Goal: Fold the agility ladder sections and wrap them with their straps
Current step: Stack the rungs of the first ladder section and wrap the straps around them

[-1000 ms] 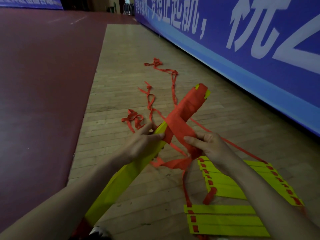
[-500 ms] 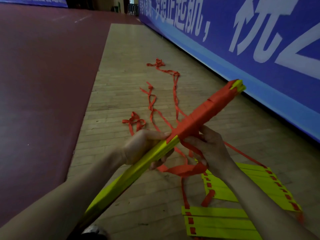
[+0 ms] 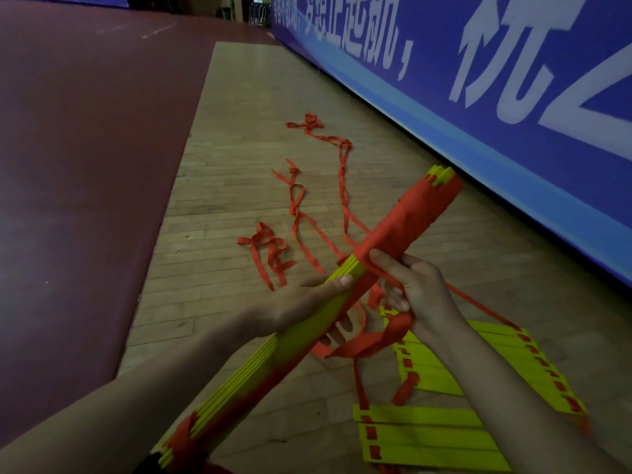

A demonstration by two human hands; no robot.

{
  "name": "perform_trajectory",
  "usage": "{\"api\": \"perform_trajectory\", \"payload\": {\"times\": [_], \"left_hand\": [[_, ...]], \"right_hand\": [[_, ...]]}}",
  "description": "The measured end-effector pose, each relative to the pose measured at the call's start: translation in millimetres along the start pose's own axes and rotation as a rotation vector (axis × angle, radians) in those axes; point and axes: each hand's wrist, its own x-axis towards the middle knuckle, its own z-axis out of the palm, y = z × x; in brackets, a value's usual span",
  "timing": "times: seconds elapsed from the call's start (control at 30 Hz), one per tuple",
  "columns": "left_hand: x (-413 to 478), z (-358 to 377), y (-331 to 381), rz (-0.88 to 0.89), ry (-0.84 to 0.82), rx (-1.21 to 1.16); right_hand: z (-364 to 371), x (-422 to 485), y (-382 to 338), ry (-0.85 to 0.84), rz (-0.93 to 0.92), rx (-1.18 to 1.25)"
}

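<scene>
A stacked bundle of yellow ladder rungs [image 3: 260,374] runs diagonally from the lower left up toward the wall. Its far half is wound in red strap [image 3: 410,217]. My left hand [image 3: 301,309] grips the bare yellow middle of the bundle from below, thumb on top. My right hand [image 3: 413,292] is closed on the red strap right beside the bundle, with a loop of strap [image 3: 362,347] hanging under it. Loose red strap [image 3: 297,206] trails across the wooden floor beyond.
More yellow rungs with red strap lie flat on the floor at the lower right [image 3: 444,436] and under my right forearm [image 3: 502,357]. A blue banner wall [image 3: 478,97] borders the right side. Dark red flooring [image 3: 85,165] lies to the left of the wooden strip.
The bundle has turned in my hands and its far end has swung right and back down. My right hand has carried the strap around under the bundle.
</scene>
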Motion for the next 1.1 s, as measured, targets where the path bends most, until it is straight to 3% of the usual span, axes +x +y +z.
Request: {"api": "perform_trajectory", "payload": {"times": [0.17,0.4,0.5,0.63,0.8,0.9,1.1], "left_hand": [[2,13,-1,0.055,0.151,0.096],[5,10,-5,0.140,0.473,0.497],[7,10,-12,0.222,0.485,0.797],[8,5,-16,0.372,0.447,0.915],[6,2,-10,0.345,0.471,0.890],[6,-1,-7,0.298,0.503,0.721],[6,-11,-1,0.248,0.469,0.404]], "right_hand": [[1,8,6,0.047,0.017,0.046],[1,19,11,0.130,0.028,0.096],[0,24,12,0.179,0.045,0.131],[-1,24,11,0.200,0.043,0.122],[-4,14,6,0.145,0.000,-0.065],[-3,6,6,0.080,-0.019,-0.196],[-1,-4,0,0.014,-0.010,-0.162]]}}
